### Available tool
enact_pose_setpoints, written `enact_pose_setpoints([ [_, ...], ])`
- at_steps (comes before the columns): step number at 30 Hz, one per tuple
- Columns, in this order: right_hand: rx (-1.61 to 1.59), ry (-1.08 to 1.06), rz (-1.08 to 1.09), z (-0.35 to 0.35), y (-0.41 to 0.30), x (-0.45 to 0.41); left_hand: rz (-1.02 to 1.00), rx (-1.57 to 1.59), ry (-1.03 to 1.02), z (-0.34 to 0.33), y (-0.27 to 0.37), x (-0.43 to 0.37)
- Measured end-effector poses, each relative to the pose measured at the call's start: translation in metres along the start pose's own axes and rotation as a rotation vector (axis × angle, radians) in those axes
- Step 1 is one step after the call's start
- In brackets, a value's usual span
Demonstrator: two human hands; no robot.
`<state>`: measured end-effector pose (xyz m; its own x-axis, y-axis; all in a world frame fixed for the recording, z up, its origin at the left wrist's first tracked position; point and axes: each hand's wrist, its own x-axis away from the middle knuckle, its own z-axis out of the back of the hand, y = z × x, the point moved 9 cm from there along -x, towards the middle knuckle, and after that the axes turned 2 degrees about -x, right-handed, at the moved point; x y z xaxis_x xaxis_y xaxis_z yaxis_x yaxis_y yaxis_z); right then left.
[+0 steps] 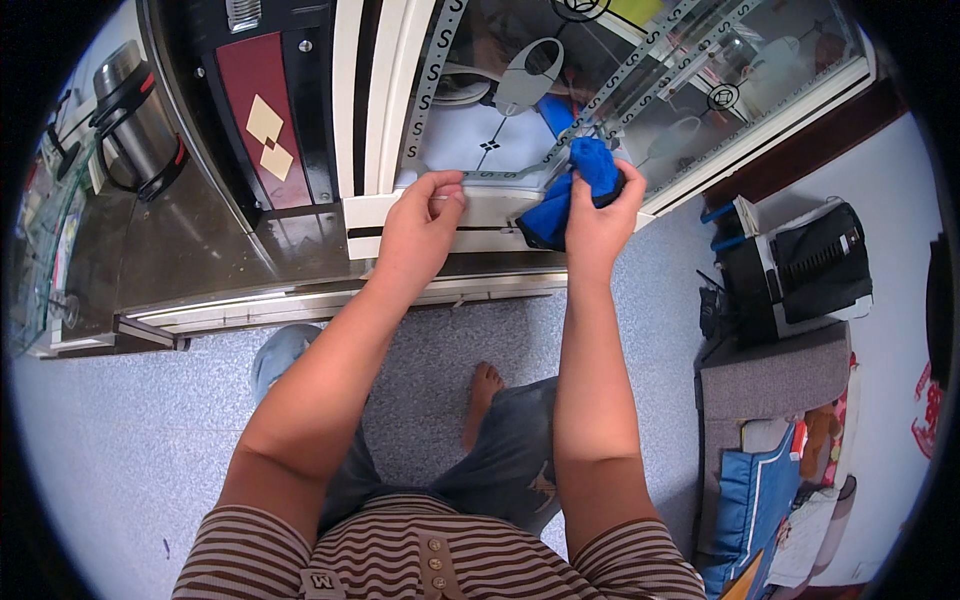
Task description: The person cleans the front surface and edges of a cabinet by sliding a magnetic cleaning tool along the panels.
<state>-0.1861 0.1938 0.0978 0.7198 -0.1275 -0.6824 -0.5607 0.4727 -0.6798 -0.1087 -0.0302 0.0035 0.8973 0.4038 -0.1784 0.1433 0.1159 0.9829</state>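
Note:
My right hand [606, 214] grips a bunched blue cloth [592, 161] with a dark edge. A loose fold of the cloth hangs to the left, over the white lower frame [491, 206] of a glass-fronted cabinet. The upper part of the cloth is near the patterned glass pane [484, 139]; whether it touches the glass is hard to tell. My left hand [424, 217] is at the lower left corner of that pane, its fingers curled and the thumb near the index finger. Whether it pinches the frame edge or something thin is unclear.
A steel vacuum flask [139, 120] stands on the dark countertop [202, 262] at left, beside a black and maroon panel [262, 127]. To the right are a black bag [821, 259] and a grey sofa [776, 375] with a blue cushion [754, 502]. Speckled flooring [450, 330] lies below.

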Motion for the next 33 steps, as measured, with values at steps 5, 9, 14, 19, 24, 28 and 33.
enact_pose_setpoints([
  [5,0.029,-0.270,0.307,-0.045,-0.041,0.035,-0.115,-0.016,0.102,0.006,-0.003,-0.001],
  [9,0.019,-0.530,0.398,-0.070,-0.056,0.063,-0.033,-0.166,0.087,0.005,-0.001,-0.001],
  [14,0.039,-0.401,0.312,-0.056,-0.047,0.038,-0.064,-0.021,0.070,0.007,-0.015,-0.004],
  [19,0.056,-0.079,0.120,-0.014,-0.016,0.009,-0.047,-0.039,0.053,0.002,-0.009,-0.001],
  [24,0.059,-0.248,0.260,-0.036,-0.031,0.027,-0.023,-0.060,0.045,0.000,-0.008,0.000],
  [28,0.044,-0.479,0.324,-0.064,-0.048,0.052,-0.050,-0.072,0.049,0.002,-0.009,-0.003],
  [33,0.075,-0.263,0.280,-0.044,-0.038,0.029,-0.062,-0.065,0.060,0.003,-0.008,-0.003],
])
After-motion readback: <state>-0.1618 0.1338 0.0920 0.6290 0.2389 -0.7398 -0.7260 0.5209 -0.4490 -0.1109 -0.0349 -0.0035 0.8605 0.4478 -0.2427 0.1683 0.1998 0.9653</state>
